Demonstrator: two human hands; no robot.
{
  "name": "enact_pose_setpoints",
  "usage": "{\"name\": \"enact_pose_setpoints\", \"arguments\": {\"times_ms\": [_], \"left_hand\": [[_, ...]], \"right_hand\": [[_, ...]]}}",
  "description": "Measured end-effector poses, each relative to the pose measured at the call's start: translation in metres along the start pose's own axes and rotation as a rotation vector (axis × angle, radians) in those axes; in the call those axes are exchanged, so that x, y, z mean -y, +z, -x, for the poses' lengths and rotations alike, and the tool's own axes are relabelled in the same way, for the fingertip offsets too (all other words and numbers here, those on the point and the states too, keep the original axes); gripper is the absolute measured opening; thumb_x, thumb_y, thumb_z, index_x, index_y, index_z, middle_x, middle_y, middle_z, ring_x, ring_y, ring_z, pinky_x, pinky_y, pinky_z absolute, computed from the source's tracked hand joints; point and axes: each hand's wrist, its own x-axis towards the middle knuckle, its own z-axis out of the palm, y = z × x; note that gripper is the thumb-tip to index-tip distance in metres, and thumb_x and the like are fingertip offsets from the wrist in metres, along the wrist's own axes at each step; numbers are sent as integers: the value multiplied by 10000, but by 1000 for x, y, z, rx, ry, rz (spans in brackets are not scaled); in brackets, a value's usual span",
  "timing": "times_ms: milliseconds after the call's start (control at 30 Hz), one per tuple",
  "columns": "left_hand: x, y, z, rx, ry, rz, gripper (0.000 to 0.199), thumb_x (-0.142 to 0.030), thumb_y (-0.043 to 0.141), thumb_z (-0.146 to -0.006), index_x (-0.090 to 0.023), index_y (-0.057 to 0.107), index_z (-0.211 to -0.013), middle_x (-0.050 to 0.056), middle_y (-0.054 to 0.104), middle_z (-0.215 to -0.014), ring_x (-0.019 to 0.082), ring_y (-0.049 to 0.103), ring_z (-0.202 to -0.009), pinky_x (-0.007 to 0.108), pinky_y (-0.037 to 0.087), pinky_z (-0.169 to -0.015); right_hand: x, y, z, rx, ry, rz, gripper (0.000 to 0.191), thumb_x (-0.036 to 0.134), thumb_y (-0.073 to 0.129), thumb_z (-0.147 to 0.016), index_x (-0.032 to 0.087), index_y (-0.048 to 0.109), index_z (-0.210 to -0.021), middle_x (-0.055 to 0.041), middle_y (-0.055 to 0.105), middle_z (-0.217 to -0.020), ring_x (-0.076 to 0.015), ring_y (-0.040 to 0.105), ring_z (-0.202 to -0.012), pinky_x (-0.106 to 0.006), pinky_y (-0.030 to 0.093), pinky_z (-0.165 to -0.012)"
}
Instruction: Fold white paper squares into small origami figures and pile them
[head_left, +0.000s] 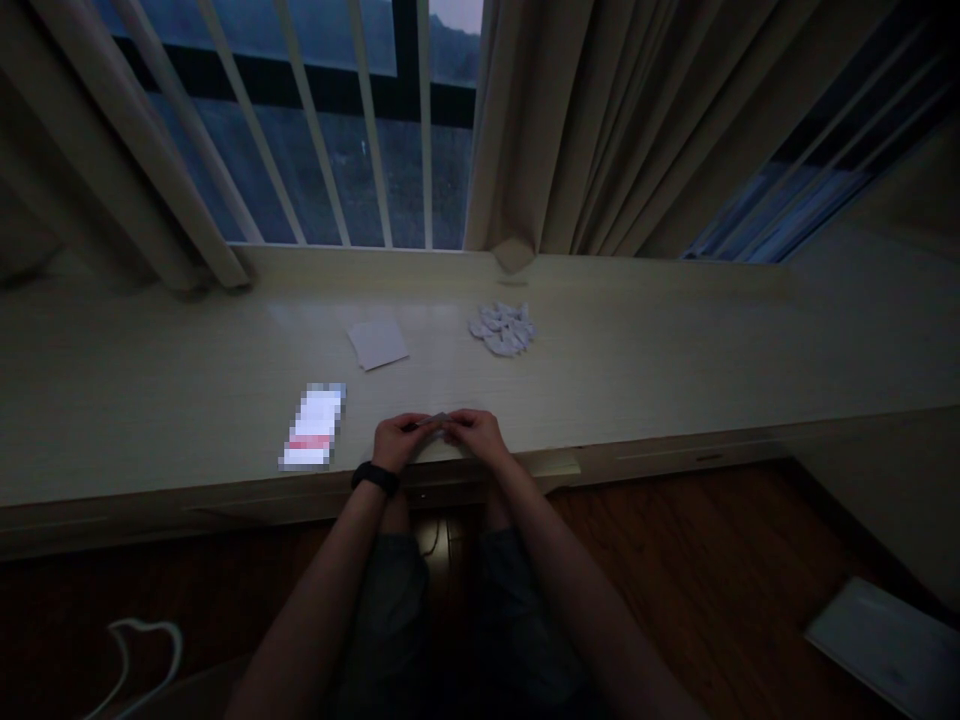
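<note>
My left hand (pixel 398 438) and my right hand (pixel 475 434) meet near the front edge of the pale ledge. Between their fingertips they pinch a small piece of paper (pixel 441 417), mostly hidden by the fingers. A dark band circles my left wrist. Beyond the left hand lies a short stack of square paper sheets (pixel 379 343), slightly fanned. A pile of small crumpled or folded paper pieces (pixel 502 329) rests farther back, to the right of the stack.
A phone with a lit, blurred screen (pixel 313 426) lies left of my hands. Curtains (pixel 592 130) and a barred window border the ledge (pixel 675 340) at the back. On the wooden floor are a white curved object (pixel 176 640) and a pale flat box-like object (pixel 892 640).
</note>
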Motion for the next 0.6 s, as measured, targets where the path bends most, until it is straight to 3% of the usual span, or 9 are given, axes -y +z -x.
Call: {"name": "enact_pose_setpoints", "arguments": {"times_ms": [167, 333, 500, 600], "left_hand": [[-1, 0, 1, 30, 26, 16, 369, -460, 710, -655, -156, 727, -863, 78, 724, -842, 208, 645, -779, 315, 491, -734], [4, 3, -6, 63, 99, 20, 336, -449, 688, -683, -178, 724, -878, 75, 701, -931, 202, 628, -872, 314, 481, -790], [8, 3, -16, 1, 139, -60, 283, -449, 712, -646, -192, 736, -761, 54, 654, -835, 167, 598, -778, 274, 476, -702], [3, -1, -17, 81, 63, -34, 342, -471, 702, -657, -188, 736, -847, 33, 644, -712, 139, 579, -640, 247, 462, -581]], "right_hand": [[-1, 1, -2, -14, 91, -144, 308, 388, 714, -629, 145, 703, -818, -31, 685, -674, -110, 596, -492, -214, 479, -488], [-2, -2, -4, -48, 88, -202, 326, 385, 734, -607, 140, 695, -819, -26, 682, -673, -106, 601, -476, -204, 485, -463], [1, -2, -4, -74, 147, -221, 432, 442, 736, -611, 133, 679, -909, -20, 664, -597, -125, 596, -438, -227, 493, -419], [4, -3, -3, -57, 167, -212, 432, 457, 736, -623, 137, 681, -907, -27, 667, -589, -122, 589, -420, -223, 488, -402]]}}
